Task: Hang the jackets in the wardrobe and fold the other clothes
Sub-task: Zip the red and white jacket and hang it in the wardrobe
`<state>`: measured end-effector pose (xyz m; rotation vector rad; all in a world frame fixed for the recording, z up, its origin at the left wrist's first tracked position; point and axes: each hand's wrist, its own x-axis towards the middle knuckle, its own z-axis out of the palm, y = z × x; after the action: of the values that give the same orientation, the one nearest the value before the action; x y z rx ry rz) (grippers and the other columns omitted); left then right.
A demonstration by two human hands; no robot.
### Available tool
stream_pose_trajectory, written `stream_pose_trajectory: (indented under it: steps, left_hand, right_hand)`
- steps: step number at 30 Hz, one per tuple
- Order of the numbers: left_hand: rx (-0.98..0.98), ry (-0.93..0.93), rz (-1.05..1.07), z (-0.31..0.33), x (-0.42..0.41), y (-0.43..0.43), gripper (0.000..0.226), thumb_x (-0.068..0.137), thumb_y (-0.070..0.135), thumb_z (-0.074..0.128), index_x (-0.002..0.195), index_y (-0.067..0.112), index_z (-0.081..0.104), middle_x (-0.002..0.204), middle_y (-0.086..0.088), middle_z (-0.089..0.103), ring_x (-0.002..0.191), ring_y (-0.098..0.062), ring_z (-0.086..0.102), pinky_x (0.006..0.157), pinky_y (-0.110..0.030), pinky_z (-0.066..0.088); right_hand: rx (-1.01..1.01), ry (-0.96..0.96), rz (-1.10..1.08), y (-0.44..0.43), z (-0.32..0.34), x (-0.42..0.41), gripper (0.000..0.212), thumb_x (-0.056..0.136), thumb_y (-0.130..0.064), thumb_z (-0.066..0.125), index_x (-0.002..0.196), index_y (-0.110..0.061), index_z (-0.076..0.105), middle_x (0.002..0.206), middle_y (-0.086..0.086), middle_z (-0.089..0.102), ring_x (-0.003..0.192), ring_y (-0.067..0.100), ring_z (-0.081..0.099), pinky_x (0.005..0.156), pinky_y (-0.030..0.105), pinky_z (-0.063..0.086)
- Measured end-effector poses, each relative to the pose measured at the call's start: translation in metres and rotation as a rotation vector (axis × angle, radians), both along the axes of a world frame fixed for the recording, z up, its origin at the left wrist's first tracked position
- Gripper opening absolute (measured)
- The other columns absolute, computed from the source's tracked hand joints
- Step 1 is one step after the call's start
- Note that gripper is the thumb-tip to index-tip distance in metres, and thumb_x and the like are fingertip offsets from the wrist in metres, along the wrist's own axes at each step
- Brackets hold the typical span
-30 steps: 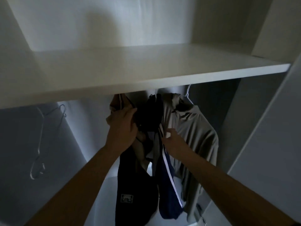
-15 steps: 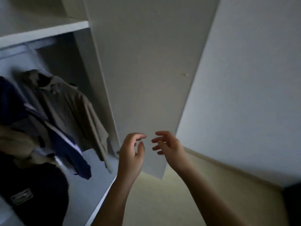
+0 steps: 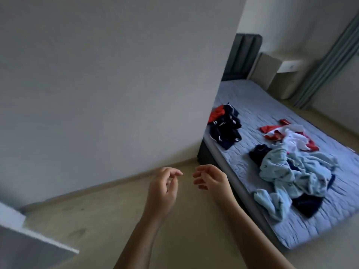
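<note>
the blue-grey quilted cloth mattress cover [image 3: 252, 98] looks matt and puckered by its stitching. on it, the crumpled pale blue garment [image 3: 291, 171] looks soft and fleecy, the navy cloth heap with white stripes [image 3: 225, 131] smoother, and the red and white cloth [image 3: 287, 136] thin. the white painted wall [image 3: 116, 74] is matt, the beige floor [image 3: 97, 220] smooth with a faint sheen, the dark grey headboard [image 3: 244, 57] seemingly upholstered, and the grey curtain [image 3: 326, 63] pleated cloth.

Looking at a bedroom in a home. Seeing a bed [image 3: 252, 94] with a quilted grey-blue mattress just right of the fingers [image 3: 203, 172] of the right hand [image 3: 215, 181], and crumpled clothes [image 3: 291, 171] strewn on it. Noticing a dark padded headboard [image 3: 244, 55] far beyond the fingers, grey curtains [image 3: 326, 61] further right, a plain wall [image 3: 97, 74] to their left, pale flooring [image 3: 97, 220] beneath.
</note>
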<state>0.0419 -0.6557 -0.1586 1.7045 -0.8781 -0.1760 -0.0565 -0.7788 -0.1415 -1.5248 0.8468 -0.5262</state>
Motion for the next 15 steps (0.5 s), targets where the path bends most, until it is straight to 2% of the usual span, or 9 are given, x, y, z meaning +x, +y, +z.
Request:
stream_pose_trajectory:
  steps: [6,12,15]
  left_hand:
    - [0.033,0.069,-0.193,-0.003,-0.016,-0.138,0.028,0.090,-0.002,0.051,0.092,0.022,0.064,0.097,0.009,0.062,0.084,-0.006,0.058,0.071,-0.009,0.043]
    - [0.044,0.065,-0.330,-0.027,0.011,-0.280,0.029,0.085,-0.013,0.050,0.089,0.011,0.066,0.095,0.003,0.062,0.088,-0.004,0.057,0.072,-0.008,0.042]
    - [0.073,0.034,-0.427,-0.042,0.033,-0.366,0.031,0.082,-0.013,0.051,0.088,0.013,0.066,0.094,0.005,0.062,0.088,-0.005,0.058,0.074,-0.008,0.042]
  right_hand:
    - [0.033,-0.019,-0.195,-0.122,-0.007,-0.039,0.032,0.094,0.008,0.041,0.087,-0.012,0.065,0.079,0.007,0.069,0.066,0.016,0.064,0.066,0.032,0.050]
    - [0.054,-0.005,-0.367,-0.238,-0.041,-0.031,0.035,0.092,0.008,0.042,0.081,-0.014,0.067,0.072,0.001,0.071,0.064,0.017,0.064,0.059,0.026,0.050]
    - [0.032,0.007,-0.447,-0.310,-0.053,-0.020,0.034,0.092,0.006,0.043,0.081,-0.015,0.067,0.075,0.001,0.071,0.066,0.017,0.065,0.062,0.028,0.051]
